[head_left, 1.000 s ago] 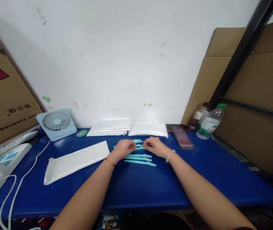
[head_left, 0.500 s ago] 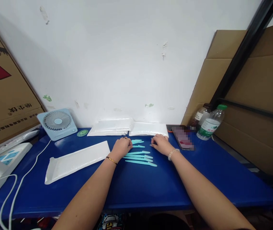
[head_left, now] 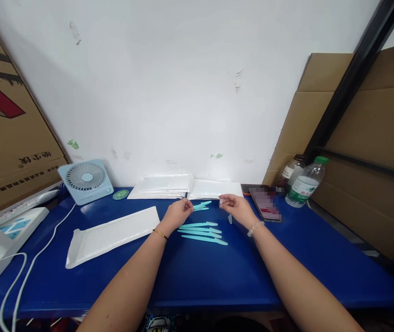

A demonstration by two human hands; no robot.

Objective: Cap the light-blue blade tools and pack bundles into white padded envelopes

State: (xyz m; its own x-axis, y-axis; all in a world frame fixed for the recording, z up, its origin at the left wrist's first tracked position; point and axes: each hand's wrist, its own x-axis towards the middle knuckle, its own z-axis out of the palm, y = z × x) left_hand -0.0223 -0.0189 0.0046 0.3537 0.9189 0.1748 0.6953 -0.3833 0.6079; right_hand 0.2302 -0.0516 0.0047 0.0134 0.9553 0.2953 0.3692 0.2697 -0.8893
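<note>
My left hand (head_left: 178, 213) is closed in a pinch on turquoise eyebrow razors (head_left: 202, 206), which fan out to the right from its fingertips. Just below, several more turquoise eyebrow razors (head_left: 204, 233) lie side by side on the blue table. My right hand (head_left: 236, 210) is raised a little to the right of them, thumb and fingers pinched on a small pale, translucent piece (head_left: 221, 201) too small to name. Another small translucent piece (head_left: 230, 219) shows below that palm; whether it touches the hand I cannot tell.
A white padded mailer (head_left: 114, 235) lies at left. Stacked white mailers (head_left: 164, 185) and more mailers (head_left: 214, 188) rest against the wall. A blue fan (head_left: 86, 181) and a power strip (head_left: 13, 240) stand left; a phone (head_left: 264, 204) and a green-capped bottle (head_left: 304, 184) are right.
My left hand has gathered up razors from the upper part of the row, their ends now tilted upward. My right hand has lifted slightly, and small translucent pieces now show at it.
</note>
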